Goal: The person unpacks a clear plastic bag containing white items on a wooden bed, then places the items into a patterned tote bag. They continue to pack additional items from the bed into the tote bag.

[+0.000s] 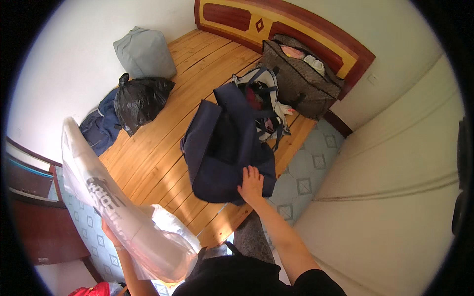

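My right hand (252,185) lies with its fingers spread on the near right side of a dark navy fabric bag (222,159), whose top gapes wide. At lower left a large whitish plastic bag (126,218) bearing print stands in front of my left hand (109,231), whose fingers are mostly hidden behind it. The plastic bag leans up to the left, over the edge of the wooden slats (163,162). Some white material (172,222) shows beside it. Just beyond the navy bag sits a patterned tote (274,96) with dark items inside.
A brown zip bag (303,74) holding items rests by the headboard (314,33). Along the left wall are a grey fabric bag (146,53), a knotted black plastic bag (142,100) and dark blue clothing (103,125). Tiled floor (307,170) borders the bed's right edge.
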The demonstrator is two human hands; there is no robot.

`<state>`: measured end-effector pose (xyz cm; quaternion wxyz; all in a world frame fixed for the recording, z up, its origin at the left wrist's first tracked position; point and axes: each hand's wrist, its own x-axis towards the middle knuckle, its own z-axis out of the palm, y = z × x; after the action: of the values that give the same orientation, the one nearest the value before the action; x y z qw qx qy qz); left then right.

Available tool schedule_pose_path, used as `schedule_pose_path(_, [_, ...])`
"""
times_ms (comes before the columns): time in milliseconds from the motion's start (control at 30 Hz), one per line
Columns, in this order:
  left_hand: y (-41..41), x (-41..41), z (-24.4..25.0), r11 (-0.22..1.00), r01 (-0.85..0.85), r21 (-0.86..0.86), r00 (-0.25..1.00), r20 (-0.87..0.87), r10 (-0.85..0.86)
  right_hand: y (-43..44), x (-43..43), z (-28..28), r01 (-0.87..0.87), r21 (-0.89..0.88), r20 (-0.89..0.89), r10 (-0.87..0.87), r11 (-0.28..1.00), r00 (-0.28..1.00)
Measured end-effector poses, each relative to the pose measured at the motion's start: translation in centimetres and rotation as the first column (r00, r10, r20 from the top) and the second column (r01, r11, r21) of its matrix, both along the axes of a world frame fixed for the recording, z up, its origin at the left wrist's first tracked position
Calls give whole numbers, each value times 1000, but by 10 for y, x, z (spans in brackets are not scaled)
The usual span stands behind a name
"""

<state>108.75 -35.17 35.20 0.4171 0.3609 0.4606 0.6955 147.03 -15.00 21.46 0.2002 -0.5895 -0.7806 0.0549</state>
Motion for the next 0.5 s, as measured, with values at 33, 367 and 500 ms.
schedule_pose_path(33, [11,21,12,999,-32,-41,993,110,36,12,6,-18,-36,-1,106,36,999,994])
schedule_pose_path(367, [88,105,27,976,-150,-160,910,362,200,123,142,-7,59,-641,-751,-610,765,-250])
schedule_pose_path(500, [109,113,28,958,-182,-222,894,367,255,137,135,6,132,-650,-759,-633,748,-153])
